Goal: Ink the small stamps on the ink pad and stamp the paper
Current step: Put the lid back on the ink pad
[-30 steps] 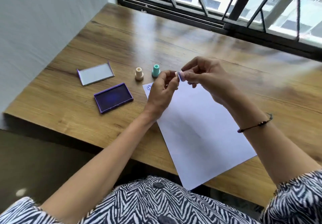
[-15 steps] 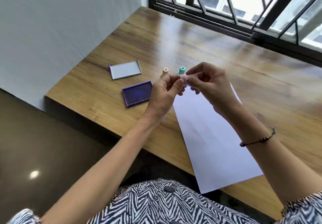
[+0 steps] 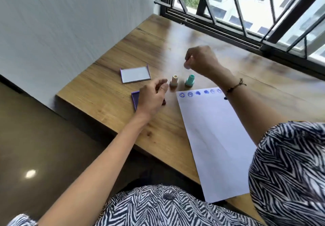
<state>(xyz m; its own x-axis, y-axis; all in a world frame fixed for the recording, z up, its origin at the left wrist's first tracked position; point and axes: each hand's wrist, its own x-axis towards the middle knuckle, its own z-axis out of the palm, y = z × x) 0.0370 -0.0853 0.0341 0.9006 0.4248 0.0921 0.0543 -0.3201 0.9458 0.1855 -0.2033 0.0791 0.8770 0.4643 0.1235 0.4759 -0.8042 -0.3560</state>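
Observation:
My left hand (image 3: 151,97) hovers with curled fingers over the purple ink pad (image 3: 135,100) and hides most of it; what it holds is hidden. My right hand (image 3: 202,59) is raised above the table behind the stamps, blurred, with its fingers pinched on a small pale stamp piece (image 3: 186,65). A beige stamp (image 3: 174,81) and a teal stamp (image 3: 190,80) stand upright between the hands. The white paper (image 3: 214,141) lies to the right, with a row of blue stamped marks (image 3: 198,93) along its top edge.
The ink pad's lid (image 3: 135,74) lies open behind the pad. The wooden table (image 3: 109,92) ends at a near-left edge above the floor. A white wall stands to the left, and a barred window (image 3: 246,18) runs along the back.
My hands, which held one small stamp together over the paper, have parted: the left dropped over the ink pad, the right rose toward the back. The camera swung left.

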